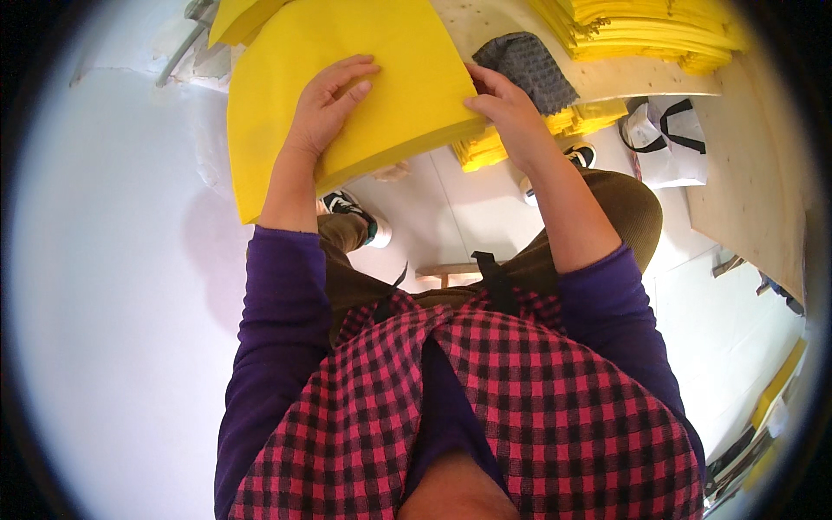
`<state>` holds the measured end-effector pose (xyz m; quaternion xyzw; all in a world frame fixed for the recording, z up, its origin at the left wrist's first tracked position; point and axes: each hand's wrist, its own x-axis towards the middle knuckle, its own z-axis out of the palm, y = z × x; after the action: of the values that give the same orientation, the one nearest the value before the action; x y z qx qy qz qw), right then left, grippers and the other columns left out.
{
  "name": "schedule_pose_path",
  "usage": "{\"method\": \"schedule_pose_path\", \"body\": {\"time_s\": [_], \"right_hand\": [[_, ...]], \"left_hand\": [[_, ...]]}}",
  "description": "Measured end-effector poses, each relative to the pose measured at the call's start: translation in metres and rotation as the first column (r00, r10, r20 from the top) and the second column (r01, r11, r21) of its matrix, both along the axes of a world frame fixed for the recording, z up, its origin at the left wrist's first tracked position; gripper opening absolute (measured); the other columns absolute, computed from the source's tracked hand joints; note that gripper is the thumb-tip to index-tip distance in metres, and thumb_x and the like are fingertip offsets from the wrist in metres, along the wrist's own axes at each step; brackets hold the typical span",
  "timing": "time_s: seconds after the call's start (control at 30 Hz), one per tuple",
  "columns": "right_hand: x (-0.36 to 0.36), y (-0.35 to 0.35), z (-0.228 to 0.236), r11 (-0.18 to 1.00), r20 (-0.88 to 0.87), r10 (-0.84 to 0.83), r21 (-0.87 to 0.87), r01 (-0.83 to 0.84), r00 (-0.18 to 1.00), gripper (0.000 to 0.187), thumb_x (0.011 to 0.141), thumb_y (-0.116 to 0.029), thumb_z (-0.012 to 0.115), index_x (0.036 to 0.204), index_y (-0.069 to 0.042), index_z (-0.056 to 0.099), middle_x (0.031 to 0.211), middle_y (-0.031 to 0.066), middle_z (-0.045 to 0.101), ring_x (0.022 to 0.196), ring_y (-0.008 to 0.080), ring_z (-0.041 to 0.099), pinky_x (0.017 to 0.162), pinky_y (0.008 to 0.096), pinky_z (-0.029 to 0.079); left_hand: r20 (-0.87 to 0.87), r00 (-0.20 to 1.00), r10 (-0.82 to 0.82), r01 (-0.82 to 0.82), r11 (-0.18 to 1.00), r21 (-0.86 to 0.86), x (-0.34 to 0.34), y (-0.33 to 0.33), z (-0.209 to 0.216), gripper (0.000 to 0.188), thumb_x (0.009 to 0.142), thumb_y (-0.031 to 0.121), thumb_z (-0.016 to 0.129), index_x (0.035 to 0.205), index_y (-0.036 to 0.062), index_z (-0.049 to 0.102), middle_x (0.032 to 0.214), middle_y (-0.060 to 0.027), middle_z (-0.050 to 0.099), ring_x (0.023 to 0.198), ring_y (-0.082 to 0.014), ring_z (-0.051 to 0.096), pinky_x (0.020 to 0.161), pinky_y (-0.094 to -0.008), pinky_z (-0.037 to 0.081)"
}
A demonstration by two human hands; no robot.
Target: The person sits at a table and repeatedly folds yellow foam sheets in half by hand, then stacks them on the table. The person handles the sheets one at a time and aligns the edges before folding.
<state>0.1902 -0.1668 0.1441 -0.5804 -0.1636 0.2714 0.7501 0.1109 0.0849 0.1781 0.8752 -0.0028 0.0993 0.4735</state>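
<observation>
A thick stack of yellow sheets [394,52], soft like fabric or felt, lies in front of me with its layered edge toward me. My left hand [334,100] rests palm down on the top sheet, fingers stretched out and thumb apart. At the stack's right edge is my right hand [510,108]; its thumb and forefinger are spread and touch the border near the corner. Its other fingers are mostly hidden. Just beyond the right hand sits a dark grey, textured folded cloth [527,69].
More yellow sheets [650,30] are piled on the wooden table [641,80] at the far right. Another yellow bundle [485,154] lies lower, under the tabletop. A white bag with black handles [672,147] stands by a wooden panel [750,165]. My shoes [351,208] are on the pale floor.
</observation>
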Motion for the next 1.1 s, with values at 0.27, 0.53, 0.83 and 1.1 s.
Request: {"method": "schedule_pose_path", "body": {"time_s": [0.27,0.53,0.83,1.1], "right_hand": [[-0.004,-0.001,0.011,1.0,-0.048,-0.011,-0.021,0.01,0.999,0.053,0.079,-0.008,0.055,0.13,0.003,0.047,0.12,0.0114,0.056,0.109,0.0193,0.053,0.096,0.0284,0.038],[-0.004,0.002,0.016,1.0,-0.084,-0.023,-0.012,0.022,0.996,0.05,0.082,-0.008,0.054,0.13,0.004,0.045,0.122,0.0126,0.055,0.111,0.0198,0.053,0.096,0.0287,0.039],[-0.003,0.001,0.016,1.0,-0.085,0.006,-0.012,-0.007,0.996,0.051,0.082,-0.007,0.054,0.13,0.005,0.045,0.123,0.0141,0.055,0.112,0.0204,0.052,0.097,0.0285,0.039],[0.001,0.004,0.011,1.0,-0.12,-0.012,-0.004,0.012,0.993,0.052,0.082,-0.009,0.056,0.13,0.006,0.045,0.122,0.0143,0.055,0.111,0.0208,0.053,0.096,0.0287,0.039]], "left_hand": [[0.022,1.0,-0.022,0.02,0.996,0.089,-0.001,0.001,0.002,0.027,0.088,0.02,0.06,0.109,0.0055,0.065,0.126,-0.0104,0.056,0.119,-0.0232,0.05,0.101,-0.0311,0.037],[-0.008,1.0,-0.013,0.014,0.997,0.074,-0.003,-0.001,0.003,0.027,0.089,0.017,0.058,0.111,0.0033,0.065,0.129,-0.0107,0.054,0.122,-0.0227,0.047,0.104,-0.0313,0.033],[0.008,1.0,-0.031,0.03,0.994,0.105,-0.002,0.0,0.003,0.026,0.089,0.017,0.058,0.11,0.0039,0.065,0.129,-0.0107,0.054,0.122,-0.023,0.047,0.103,-0.0312,0.034],[0.0,1.0,-0.016,0.016,0.994,0.11,-0.003,-0.002,0.005,0.026,0.088,0.017,0.059,0.109,0.0045,0.066,0.128,-0.0102,0.055,0.121,-0.0232,0.047,0.103,-0.0312,0.034]]}}
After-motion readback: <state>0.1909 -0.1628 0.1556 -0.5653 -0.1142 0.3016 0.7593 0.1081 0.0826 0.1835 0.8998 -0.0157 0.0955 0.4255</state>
